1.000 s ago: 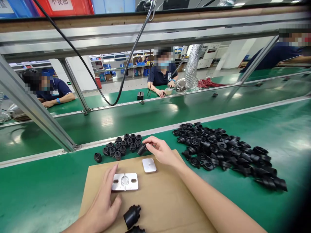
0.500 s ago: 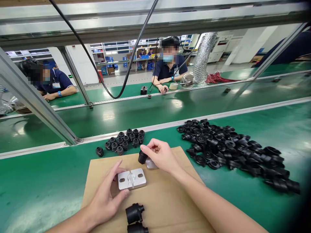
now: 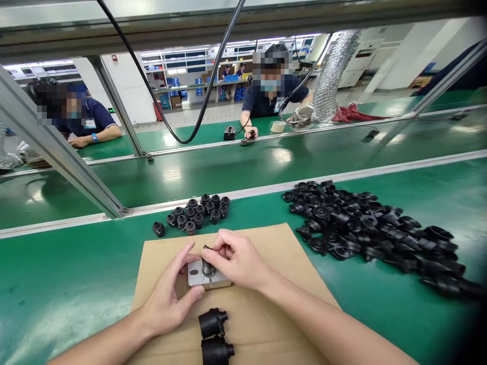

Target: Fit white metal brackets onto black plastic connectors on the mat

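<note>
Cardboard sheet (image 3: pixel 266 314) lies on the green bench (image 3: pixel 76 284), and on it sits 1 metal plate (image 3: pixel 198 278). Left hand (image 3: pixel 167 299) steadies that plate, thumb and fingers spread narrow around its near-left edge. Right hand (image 3: pixel 238 261) pinches 1 black rubber cap (image 3: pixel 207 262) upright on the plate's middle. 2 black caps (image 3: pixel 213 334) lie on the cardboard nearer the person. Behind, roughly 13 caps stand in a tidy cluster (image 3: pixel 198 213); a loose heap (image 3: pixel 373 228), too many to count, spreads right.

Around your green tabletop (image 3: pixel 57 284)
You have a heap of black parts (image 3: pixel 365 228) well to your right, standing black caps (image 3: pixel 198 210) ahead, two co-workers (image 3: pixel 272 94) opposite.
</note>
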`<control>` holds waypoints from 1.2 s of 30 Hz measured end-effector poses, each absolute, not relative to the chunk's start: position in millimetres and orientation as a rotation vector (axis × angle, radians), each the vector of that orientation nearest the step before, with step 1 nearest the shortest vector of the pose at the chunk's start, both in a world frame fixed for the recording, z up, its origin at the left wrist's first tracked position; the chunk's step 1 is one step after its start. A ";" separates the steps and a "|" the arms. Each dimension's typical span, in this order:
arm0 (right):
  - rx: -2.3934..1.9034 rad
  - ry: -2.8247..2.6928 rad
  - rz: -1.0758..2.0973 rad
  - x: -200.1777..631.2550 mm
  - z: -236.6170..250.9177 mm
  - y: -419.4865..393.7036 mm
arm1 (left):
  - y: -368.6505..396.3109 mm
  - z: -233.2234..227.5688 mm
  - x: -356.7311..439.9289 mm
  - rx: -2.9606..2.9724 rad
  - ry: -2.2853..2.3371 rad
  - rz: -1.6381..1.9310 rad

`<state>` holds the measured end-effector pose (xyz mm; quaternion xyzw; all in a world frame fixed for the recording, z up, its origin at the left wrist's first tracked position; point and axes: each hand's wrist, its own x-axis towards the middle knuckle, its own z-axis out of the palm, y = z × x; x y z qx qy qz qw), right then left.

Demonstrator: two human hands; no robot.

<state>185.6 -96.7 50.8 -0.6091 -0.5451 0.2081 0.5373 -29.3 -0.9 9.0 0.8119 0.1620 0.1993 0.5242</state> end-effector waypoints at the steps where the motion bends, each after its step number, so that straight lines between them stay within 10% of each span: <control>1: -1.449 -1.314 0.487 185.2 51.5 -96.6 | -1.1 10.2 -28.8 1.940 0.380 0.482; 36: -1.519 -1.862 0.390 207.3 65.9 -102.8 | 2.3 18.7 -25.1 1.888 0.437 0.480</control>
